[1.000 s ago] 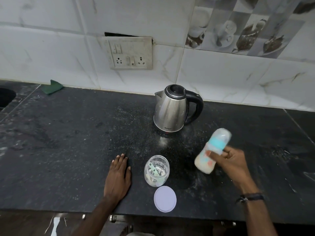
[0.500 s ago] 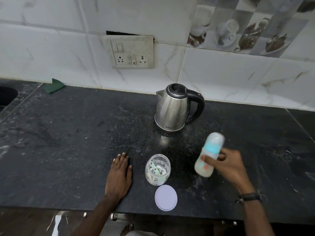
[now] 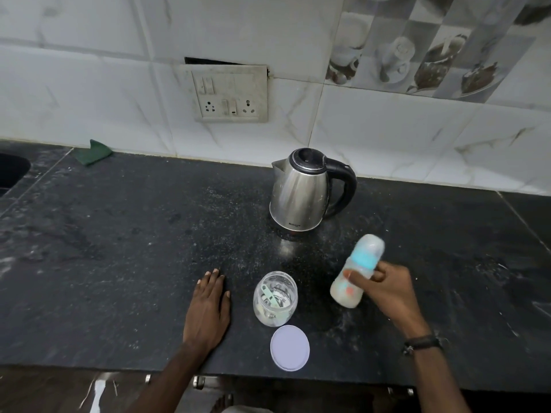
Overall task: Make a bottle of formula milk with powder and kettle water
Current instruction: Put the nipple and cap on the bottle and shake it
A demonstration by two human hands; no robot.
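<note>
My right hand (image 3: 384,289) grips a capped baby bottle (image 3: 356,277) with a teal collar and milky liquid inside; the bottle is tilted and blurred, held just above the black counter (image 3: 119,248). My left hand (image 3: 208,308) lies flat on the counter, fingers together, holding nothing. Between my hands stands an open clear powder jar (image 3: 275,299) with a pale green scoop inside. Its round white lid (image 3: 289,348) lies flat near the counter's front edge. A steel kettle (image 3: 301,193) with a black handle stands behind, lid shut.
A wall socket panel (image 3: 228,95) sits on the tiled wall behind. A green cloth (image 3: 96,151) lies at the back left of the counter, and a sink edge (image 3: 12,171) shows at the far left. White powder specks dust the counter.
The bottle in my right hand has shifted and changed tilt slightly between frames, blurred with motion. My left hand, the jar, the lid and the kettle have stayed put.
</note>
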